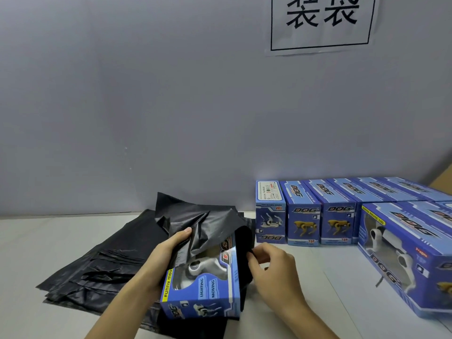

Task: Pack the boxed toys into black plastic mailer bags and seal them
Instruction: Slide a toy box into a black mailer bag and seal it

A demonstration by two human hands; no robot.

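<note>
A blue boxed toy dog (205, 287) lies on the white table, its far end inside a black mailer bag (203, 223) and its near end sticking out. My left hand (161, 255) grips the box's left side together with the bag's upper edge, thumb on the plastic. On the box's right side, my right hand (274, 265) pinches the bag's black edge. The bag's loose far end stands crumpled behind the box.
A stack of flat black mailer bags (102, 265) lies to the left and under the box. Several blue toy boxes (318, 216) stand in a row against the wall at right, and a larger box (403, 255) lies nearer. A paper sign (320, 23) hangs on the wall.
</note>
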